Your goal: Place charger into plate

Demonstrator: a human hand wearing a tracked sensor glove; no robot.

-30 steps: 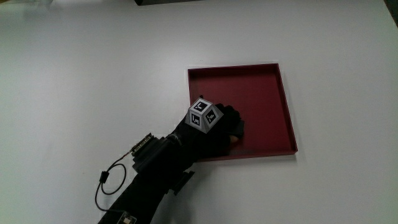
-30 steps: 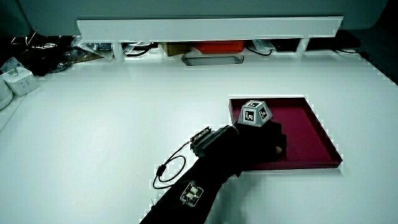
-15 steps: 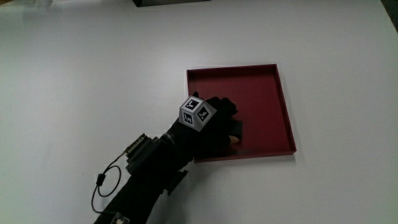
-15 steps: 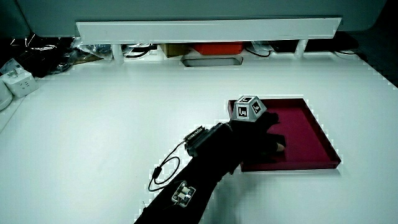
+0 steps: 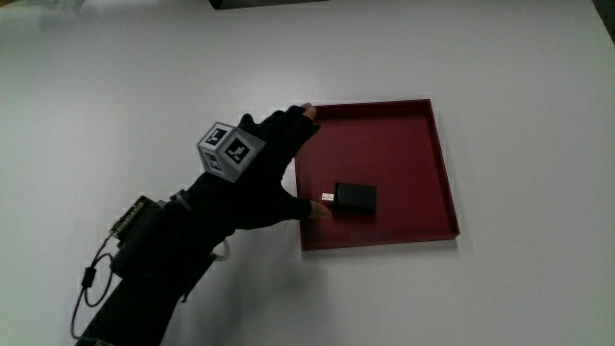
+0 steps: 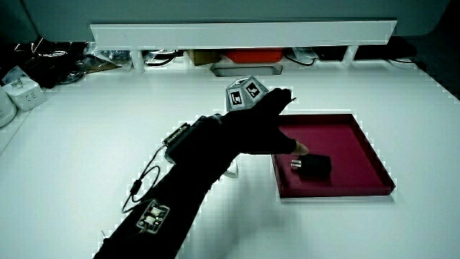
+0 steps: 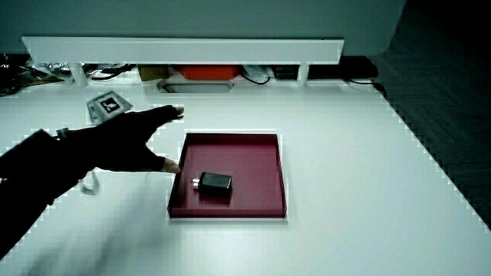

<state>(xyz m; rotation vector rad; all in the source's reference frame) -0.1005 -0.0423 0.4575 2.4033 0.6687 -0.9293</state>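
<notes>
A small black charger (image 5: pixel 355 198) (image 6: pixel 313 165) (image 7: pixel 215 183) lies flat inside the dark red square plate (image 5: pixel 428 159) (image 6: pixel 359 140) (image 7: pixel 265 165), in the part nearer the person, its metal prongs pointing toward the hand. The gloved hand (image 5: pixel 264 173) (image 6: pixel 255 129) (image 7: pixel 126 142) hovers beside the plate's edge, fingers spread and holding nothing. Its thumb tip sits just over the plate's rim near the charger, not touching it. The patterned cube (image 5: pixel 230 149) rides on its back.
A low white partition (image 6: pixel 241 32) (image 7: pixel 180 50) runs along the table's edge farthest from the person, with cables and small items under it. A thin black cable loop (image 6: pixel 144 187) hangs off the forearm onto the white table.
The hand let go of the charger, which now lies in the plate. The hand opened and drew back off the plate to its edge.
</notes>
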